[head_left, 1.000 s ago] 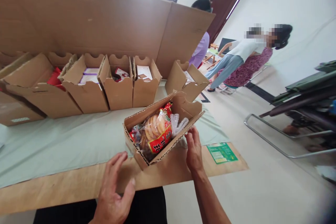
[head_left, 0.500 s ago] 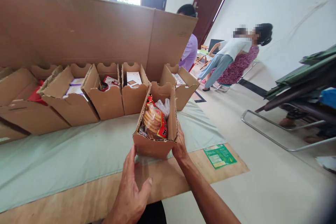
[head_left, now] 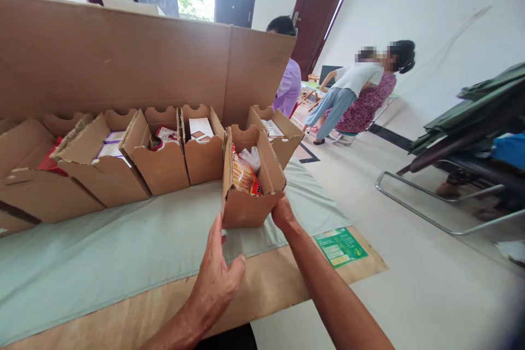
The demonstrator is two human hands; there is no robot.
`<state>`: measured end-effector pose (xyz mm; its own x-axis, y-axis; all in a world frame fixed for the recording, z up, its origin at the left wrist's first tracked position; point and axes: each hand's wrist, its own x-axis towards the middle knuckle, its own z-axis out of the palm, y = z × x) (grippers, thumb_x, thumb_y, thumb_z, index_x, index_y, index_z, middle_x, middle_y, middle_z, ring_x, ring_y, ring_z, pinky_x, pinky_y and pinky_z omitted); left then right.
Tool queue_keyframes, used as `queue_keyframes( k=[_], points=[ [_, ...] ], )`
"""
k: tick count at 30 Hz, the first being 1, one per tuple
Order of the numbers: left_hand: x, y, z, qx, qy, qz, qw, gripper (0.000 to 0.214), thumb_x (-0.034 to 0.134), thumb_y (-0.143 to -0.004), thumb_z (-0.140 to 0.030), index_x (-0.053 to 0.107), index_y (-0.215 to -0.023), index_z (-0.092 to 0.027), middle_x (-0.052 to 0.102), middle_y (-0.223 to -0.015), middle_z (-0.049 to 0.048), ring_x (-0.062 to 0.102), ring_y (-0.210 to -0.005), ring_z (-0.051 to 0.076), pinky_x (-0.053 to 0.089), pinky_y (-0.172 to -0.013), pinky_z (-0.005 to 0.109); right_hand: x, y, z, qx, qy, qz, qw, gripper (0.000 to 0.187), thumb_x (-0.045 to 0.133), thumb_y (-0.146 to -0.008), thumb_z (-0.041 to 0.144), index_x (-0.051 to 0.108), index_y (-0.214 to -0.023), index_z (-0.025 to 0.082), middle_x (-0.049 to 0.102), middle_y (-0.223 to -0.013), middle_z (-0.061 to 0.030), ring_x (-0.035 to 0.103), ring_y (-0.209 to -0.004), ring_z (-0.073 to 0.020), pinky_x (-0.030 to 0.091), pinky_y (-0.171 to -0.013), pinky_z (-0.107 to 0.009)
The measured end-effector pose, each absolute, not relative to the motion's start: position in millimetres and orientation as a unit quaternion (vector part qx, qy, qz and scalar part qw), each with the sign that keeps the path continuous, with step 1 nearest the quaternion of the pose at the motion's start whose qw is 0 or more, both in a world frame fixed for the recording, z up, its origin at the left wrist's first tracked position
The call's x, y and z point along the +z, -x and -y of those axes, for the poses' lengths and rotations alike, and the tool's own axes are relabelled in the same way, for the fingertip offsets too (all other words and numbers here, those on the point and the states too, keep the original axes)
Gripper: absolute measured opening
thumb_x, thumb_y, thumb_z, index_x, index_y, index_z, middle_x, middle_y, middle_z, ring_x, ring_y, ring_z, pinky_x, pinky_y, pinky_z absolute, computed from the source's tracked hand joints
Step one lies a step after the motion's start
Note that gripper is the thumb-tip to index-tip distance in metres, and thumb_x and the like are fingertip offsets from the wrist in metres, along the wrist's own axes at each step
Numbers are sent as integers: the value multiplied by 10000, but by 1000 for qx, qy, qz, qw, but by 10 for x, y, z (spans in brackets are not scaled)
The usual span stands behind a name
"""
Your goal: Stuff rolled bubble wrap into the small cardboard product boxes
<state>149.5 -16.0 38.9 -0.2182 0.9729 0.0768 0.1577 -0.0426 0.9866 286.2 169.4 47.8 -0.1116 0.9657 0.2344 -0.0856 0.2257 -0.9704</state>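
In front of me a cardboard bin (head_left: 248, 212) with a cut-down front holds a clear and red packet of round biscuits (head_left: 243, 176) and a crumpled clear plastic bag (head_left: 251, 158). My right hand (head_left: 283, 212) grips the bin's lower right side, its fingers mostly hidden behind the cardboard. My left hand (head_left: 219, 265) is open, thumb apart, with its fingertips at the bin's lower left front corner. Close behind stands another cardboard bin (head_left: 287, 145) with a white printed box inside.
A row of similar bins (head_left: 159, 172) stands at left before a tall cardboard panel (head_left: 143, 65). A pale green cloth (head_left: 164, 235) covers part of the wooden tabletop (head_left: 135, 311), which bears a green label (head_left: 341, 247). Several people are beyond; a folded recliner (head_left: 463, 158) stands right.
The bin has moved away from me toward the row and turned, showing more of its right side. Both hands have gone forward with it. The view has shifted slightly.
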Motion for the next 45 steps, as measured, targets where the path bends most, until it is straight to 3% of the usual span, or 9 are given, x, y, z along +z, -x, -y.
queue_keyframes(
  k=[6,11,16,20,25,29,37,40,45],
  points=[
    [331,-1503,168,530,-502,-562,390,886,563,-807,-165,193,-1611,-227,275,-1678,159,295,-1542,335,358,-1207,576,373,-3170,-1130,516,373,590,496,579,478,-981,666,612,-1369,258,594,-1473,-79,534,-1370,-299,510,-1061,-462],
    [306,-1572,150,541,-513,-555,369,874,564,-808,-155,215,-1606,-229,297,-1664,149,308,-1539,326,328,-1234,567,380,-3257,-948,464,374,667,447,701,707,-864,601,522,-1447,259,558,-1497,-125,566,-1329,-311,523,-1034,-470],
    [368,-1521,-365,517,-548,-547,364,920,595,-787,-167,201,-1619,-152,225,-1693,188,234,-1568,354,239,-1269,574,436,-3059,-1513,353,454,668,472,555,597,-871,544,620,-1297,189,732,-1194,-132,697,-1042,-273,580,-823,-395],
    [360,-1343,-780,465,-574,-559,376,899,610,-762,-174,283,-1599,-142,96,-1724,207,179,-1581,380,314,-1221,587,400,-2975,-1889,282,509,654,483,412,590,-834,505,691,-1035,160,751,-975,-134,688,-842,-269,553,-776,-409],
    [160,-1128,-682,393,-642,-547,367,690,649,-766,-178,542,-1447,-162,319,-1659,208,345,-1521,373,400,-1167,576,320,-2985,-1773,267,504,682,457,347,519,-881,497,672,-793,199,687,-693,-57,645,-659,-227,526,-671,-350],
    [59,-1074,-555,393,-667,-534,340,496,615,-802,-171,660,-1297,-181,441,-1593,176,455,-1454,333,438,-1144,556,270,-2887,-1627,265,468,724,432,296,575,-833,420,728,-975,208,757,-957,-83,691,-851,-237,547,-730,-344],
    [-84,-1181,-572,406,-717,-518,229,413,613,-739,-120,733,-1126,-202,636,-1369,149,523,-1367,325,414,-1173,563,259,-2789,-1892,224,461,746,425,513,591,-822,367,658,-1304,207,672,-1316,-136,620,-1191,-295,543,-943,-471],
    [-92,-1189,-564,403,-721,-519,218,410,594,-744,-119,733,-1122,-194,637,-1359,156,518,-1369,333,428,-1162,566,266,-2793,-1879,223,459,749,424,505,593,-823,372,662,-1296,210,635,-1379,-139,611,-1218,-292,549,-944,-470],
    [-42,-1177,-569,386,-731,-517,223,417,571,-745,-102,730,-1126,-153,630,-1366,177,495,-1392,344,426,-1169,549,451,-2715,-1703,224,444,754,429,391,563,-854,366,701,-1181,201,681,-1281,-145,653,-1128,-288,581,-825,-426]
  ],
)
